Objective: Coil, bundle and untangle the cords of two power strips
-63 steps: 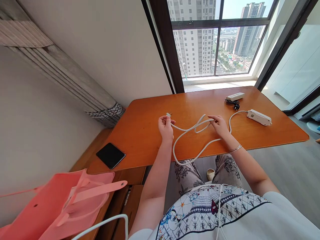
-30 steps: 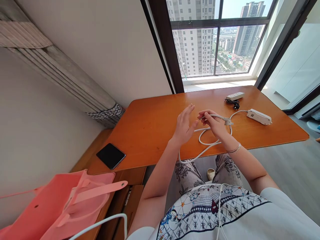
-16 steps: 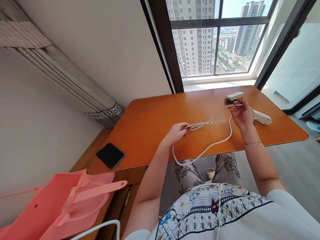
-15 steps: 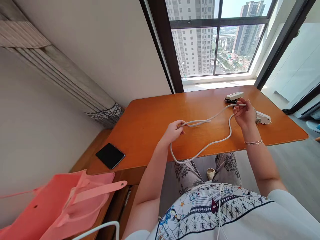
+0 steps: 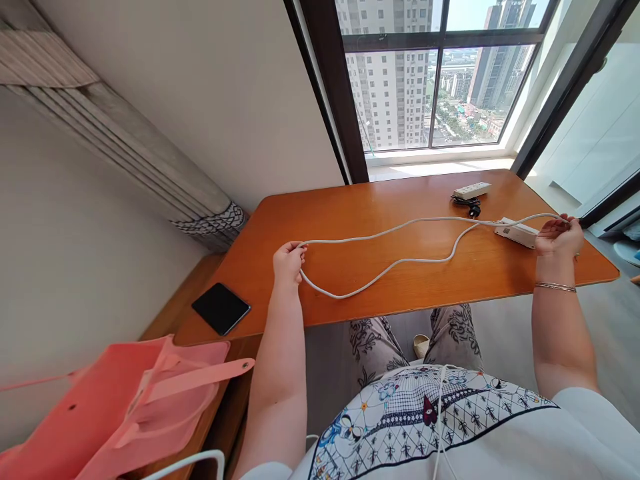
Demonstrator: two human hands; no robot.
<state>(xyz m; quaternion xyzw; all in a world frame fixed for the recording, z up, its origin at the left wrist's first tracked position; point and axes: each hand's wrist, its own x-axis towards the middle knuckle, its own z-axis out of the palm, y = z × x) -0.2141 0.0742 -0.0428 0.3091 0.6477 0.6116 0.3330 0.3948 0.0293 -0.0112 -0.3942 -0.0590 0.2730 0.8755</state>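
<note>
A white cable [image 5: 395, 230] stretches across the table between my two hands, with a second strand sagging below in a long loop. My left hand [image 5: 289, 262] pinches the loop's left bend over the left part of the table. Far to the right, my right hand [image 5: 559, 237] has its fingers closed on the cable, palm turned up. Just left of that hand lies a white power strip [image 5: 517, 233], partly crossed by the cable. Behind it sits another white power strip [image 5: 472, 191] with a bundled black cord and plug [image 5: 469, 205].
The orange-brown wooden table [image 5: 280, 213] stands against the window [image 5: 395, 93]. A black phone or tablet [image 5: 221, 309] lies on its left end. An open pink bag [image 5: 125, 400] is at the lower left. A curtain [image 5: 150, 173] hangs along the wall.
My hands have moved apart, the left one leftward and the right one rightward. The cable between them is now drawn out into a longer, wider span.
</note>
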